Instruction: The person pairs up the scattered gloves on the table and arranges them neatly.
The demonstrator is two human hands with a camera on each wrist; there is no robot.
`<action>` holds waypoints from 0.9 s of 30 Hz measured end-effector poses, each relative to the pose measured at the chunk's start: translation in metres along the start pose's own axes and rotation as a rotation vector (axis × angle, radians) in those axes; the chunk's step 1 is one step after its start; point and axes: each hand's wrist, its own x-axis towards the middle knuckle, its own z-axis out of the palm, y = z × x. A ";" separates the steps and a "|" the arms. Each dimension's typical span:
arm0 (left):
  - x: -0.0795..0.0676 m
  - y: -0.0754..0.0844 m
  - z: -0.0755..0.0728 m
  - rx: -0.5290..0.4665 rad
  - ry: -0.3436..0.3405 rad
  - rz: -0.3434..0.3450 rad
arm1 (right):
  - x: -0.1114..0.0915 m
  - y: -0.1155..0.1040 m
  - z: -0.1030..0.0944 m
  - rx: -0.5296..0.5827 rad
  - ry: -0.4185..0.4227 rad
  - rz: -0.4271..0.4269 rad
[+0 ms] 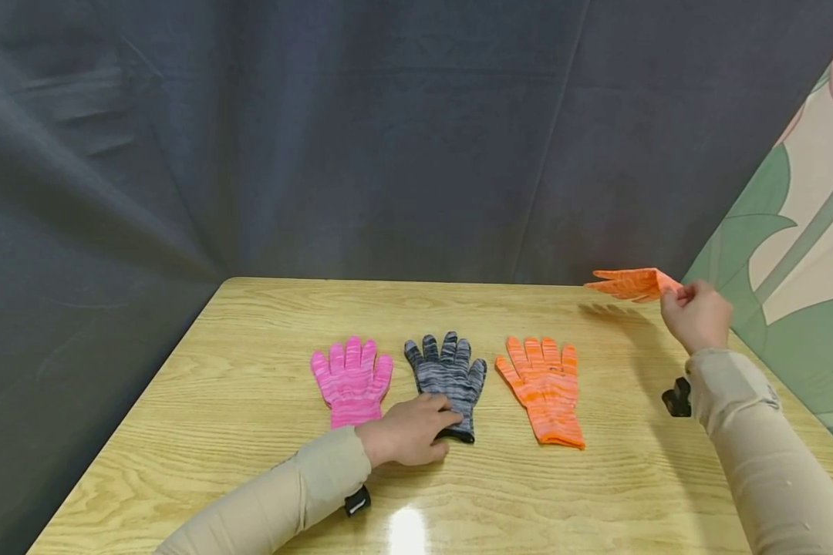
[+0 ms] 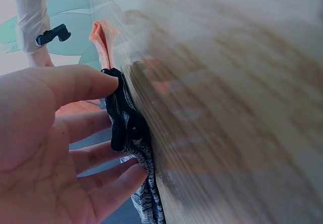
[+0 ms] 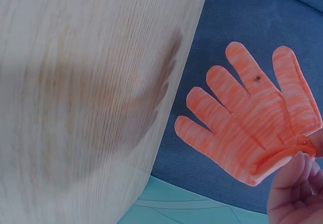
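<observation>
A grey-and-black knitted glove (image 1: 447,381) lies in the middle of the table, fingers pointing away. My left hand (image 1: 413,429) rests over its black cuff. In the left wrist view, the left hand (image 2: 60,133) has its thumb by the cuff (image 2: 118,128) and its other fingers spread along the glove, loosely extended. At the far right, my right hand (image 1: 697,314) pinches an orange glove (image 1: 628,284) by the cuff and holds it above the table. The right wrist view shows this orange glove (image 3: 247,113) hanging spread out, with a small dark spot on one finger.
Flat on the wooden table (image 1: 250,331) lie a pink glove (image 1: 352,378) left of the grey one and another orange glove (image 1: 544,389) right of it. A dark curtain (image 1: 403,139) stands behind the table, and a leaf-patterned surface (image 1: 798,308) borders the right side.
</observation>
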 end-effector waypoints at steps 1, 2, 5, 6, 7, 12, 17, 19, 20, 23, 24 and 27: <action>0.000 0.000 0.000 0.000 -0.001 -0.002 | 0.000 0.000 0.000 0.002 -0.002 0.003; 0.001 0.000 0.000 0.003 -0.002 -0.003 | 0.000 -0.001 0.000 0.004 -0.004 0.006; 0.001 0.000 0.001 0.005 -0.006 -0.007 | 0.000 -0.002 0.000 0.006 -0.020 0.017; 0.001 0.000 0.001 0.005 -0.008 -0.009 | -0.001 -0.003 0.000 0.006 -0.026 0.020; 0.001 0.000 0.001 0.004 -0.009 -0.010 | -0.001 -0.004 -0.001 0.009 -0.030 0.021; 0.001 0.000 0.001 -0.001 -0.009 -0.012 | -0.004 -0.008 0.000 0.042 -0.018 0.022; 0.002 0.000 0.001 -0.002 -0.008 -0.011 | -0.005 -0.011 0.001 0.051 -0.036 0.016; 0.002 0.000 0.001 -0.002 -0.009 -0.009 | -0.005 -0.013 0.000 0.041 -0.051 0.007; 0.002 0.000 0.001 -0.001 -0.008 -0.009 | -0.006 -0.014 -0.001 0.037 -0.056 0.008; 0.002 -0.001 0.001 0.003 -0.006 -0.006 | -0.007 -0.016 -0.001 0.031 -0.060 0.005; 0.002 -0.001 0.001 0.005 -0.004 -0.005 | -0.008 -0.017 -0.001 0.035 -0.061 0.002; 0.002 -0.001 0.001 0.009 -0.002 -0.002 | -0.009 -0.019 -0.002 0.045 -0.060 -0.010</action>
